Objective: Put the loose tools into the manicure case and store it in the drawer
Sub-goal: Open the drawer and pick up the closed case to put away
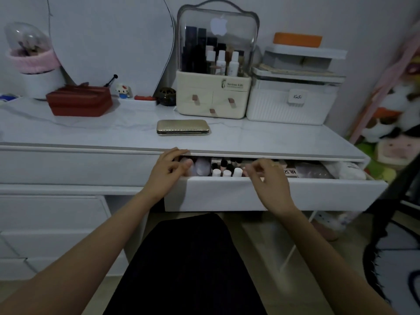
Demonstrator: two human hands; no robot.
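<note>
The gold manicure case lies closed on the white dresser top, near its front edge. Below it the white drawer stands pulled partly out, holding small bottles and pouches. My left hand hovers at the drawer's left end, fingers loosely bent under the tabletop edge, holding nothing. Over the drawer's front rim, my right hand has its fingers loosely curled and also holds nothing. No loose tools are visible.
At the back stand a cream cosmetics organiser with a clear lid, a white storage box, a red box and a mirror. Plush toys and a chair are on the right. My dark-clothed lap is below the drawer.
</note>
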